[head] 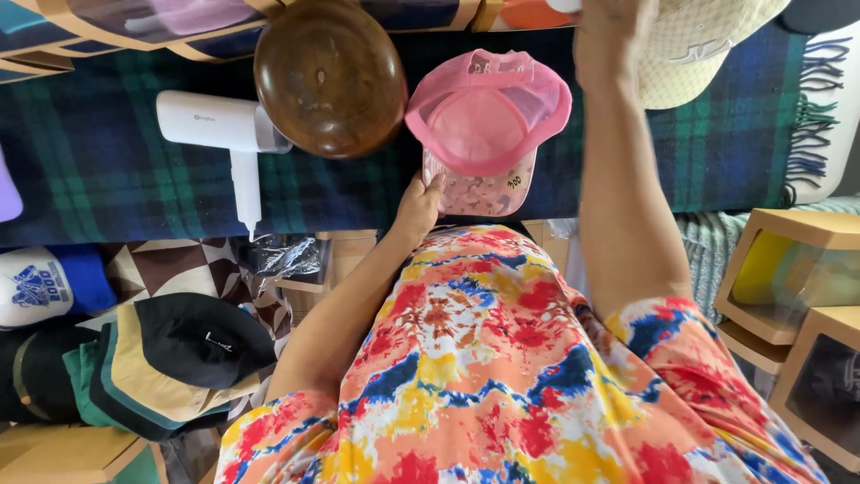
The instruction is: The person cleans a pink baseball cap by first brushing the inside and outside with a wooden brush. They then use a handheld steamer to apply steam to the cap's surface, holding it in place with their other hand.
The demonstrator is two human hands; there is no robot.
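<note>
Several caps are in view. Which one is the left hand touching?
The pink mesh cap with a floral brim, lying on the plaid blanket. The left hand touches its brim; the right hand is at a cream cap.

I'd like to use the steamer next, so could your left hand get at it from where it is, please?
Probably yes: the left hand rests on the pink cap, and only bare blanket lies between it and the steamer.

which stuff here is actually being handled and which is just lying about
In hand:
- left hand touching the pink cap
- right hand at the cream cap

Lying about:
- wooden bowl
- white handheld steamer
- stacked caps
- plaid blanket
</note>
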